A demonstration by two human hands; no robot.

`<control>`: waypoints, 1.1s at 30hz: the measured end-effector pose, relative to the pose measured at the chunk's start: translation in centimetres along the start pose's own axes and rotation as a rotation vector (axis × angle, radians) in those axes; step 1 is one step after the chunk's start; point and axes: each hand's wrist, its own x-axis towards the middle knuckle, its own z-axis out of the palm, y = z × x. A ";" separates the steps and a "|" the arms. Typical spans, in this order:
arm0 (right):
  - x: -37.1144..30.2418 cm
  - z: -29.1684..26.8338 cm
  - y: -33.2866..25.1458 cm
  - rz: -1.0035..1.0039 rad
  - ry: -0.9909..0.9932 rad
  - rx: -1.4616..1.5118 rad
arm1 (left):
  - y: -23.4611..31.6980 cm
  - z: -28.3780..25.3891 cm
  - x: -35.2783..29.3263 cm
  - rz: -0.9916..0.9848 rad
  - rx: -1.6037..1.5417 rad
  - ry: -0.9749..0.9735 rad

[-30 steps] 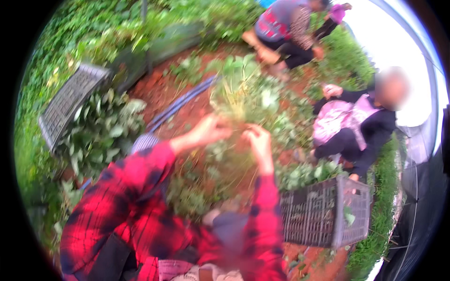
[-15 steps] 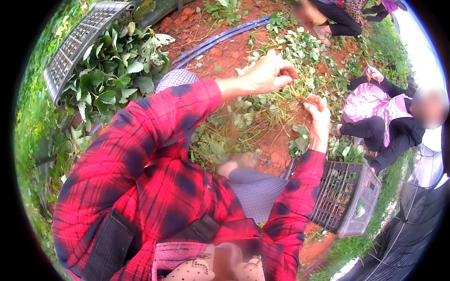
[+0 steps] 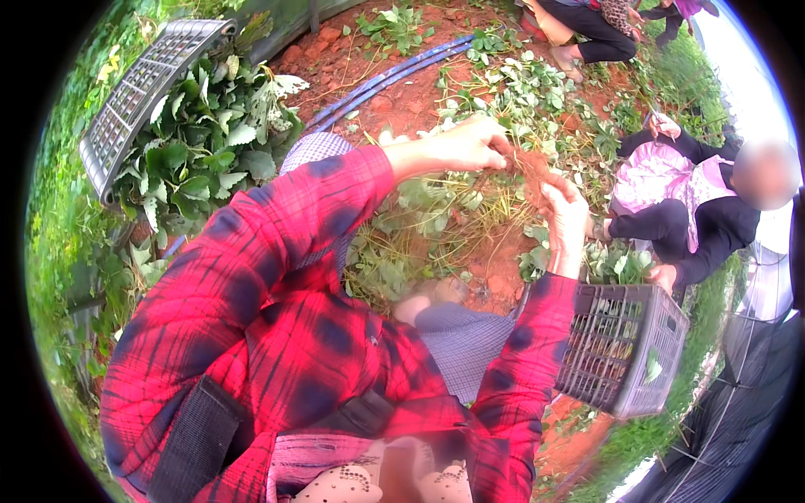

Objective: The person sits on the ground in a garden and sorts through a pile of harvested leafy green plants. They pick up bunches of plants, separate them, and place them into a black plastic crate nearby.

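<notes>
My left hand (image 3: pixel 471 145) is closed, its thumb and fingers pinching one end of a tuft of reddish-brown fibrous roots (image 3: pixel 528 172). The other end of the roots is pinched in my right hand (image 3: pixel 567 210), so the tuft spans the gap between both hands. Below the hands lies a heap of thin yellow-green stems and leafy plants (image 3: pixel 453 201) on red soil. Whether some stems are joined to the held roots I cannot make out.
A grey plastic crate (image 3: pixel 151 88) heaped with green leafy plants (image 3: pixel 205 142) tilts at the left. Another crate (image 3: pixel 625 348) stands at my right. Blue pipes (image 3: pixel 394 80) lie ahead. One person in pink and black (image 3: pixel 671 180) squats at the right, another person (image 3: pixel 595 33) farther off.
My left hand has moved slightly left and down, and its fingers have closed on the brown roots. The roots now stretch between my hands. The right-hand person's lower hand shifted slightly.
</notes>
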 end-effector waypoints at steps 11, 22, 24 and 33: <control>-2.8 5.4 -2.6 -0.056 -0.092 0.018 | 1.2 0.5 -0.5 -0.123 -0.110 -0.081; -2.8 2.2 -0.5 -0.071 -0.249 -0.357 | 0.1 0.8 -1.2 -0.141 -0.122 -0.200; -2.2 3.0 0.1 -0.078 -0.148 -0.370 | -0.2 0.8 -1.1 -0.187 -0.103 -0.140; -2.9 -2.2 10.5 0.104 0.375 -0.781 | -1.2 -1.5 -1.2 -0.402 -0.769 -0.158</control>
